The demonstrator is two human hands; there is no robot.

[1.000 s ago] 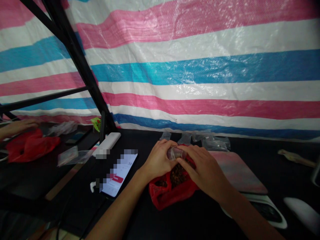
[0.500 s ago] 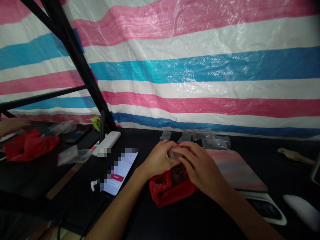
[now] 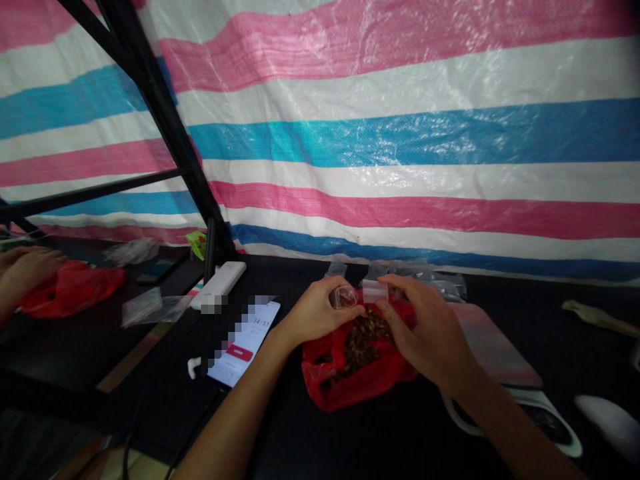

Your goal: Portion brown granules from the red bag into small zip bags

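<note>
Red plastic bag (image 3: 325,390), open-mouthed around brown granular material (image 3: 363,340), lies on the black tabletop (image 3: 300,440), while the left hand (image 3: 315,310), closed, grips a small clear plastic vial (image 3: 343,297) and the right hand (image 3: 425,333) pinches a translucent plastic cap (image 3: 375,291), both above the opening, apparently so spills land inside.

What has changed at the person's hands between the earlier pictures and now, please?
The left hand and right hand have drawn apart, and the small clear plastic container now appears as two pieces: the left holds a round clear part, the right a squarer clear part. The red plastic bag gapes wider over its brown granules. The phone stayed put.
</note>
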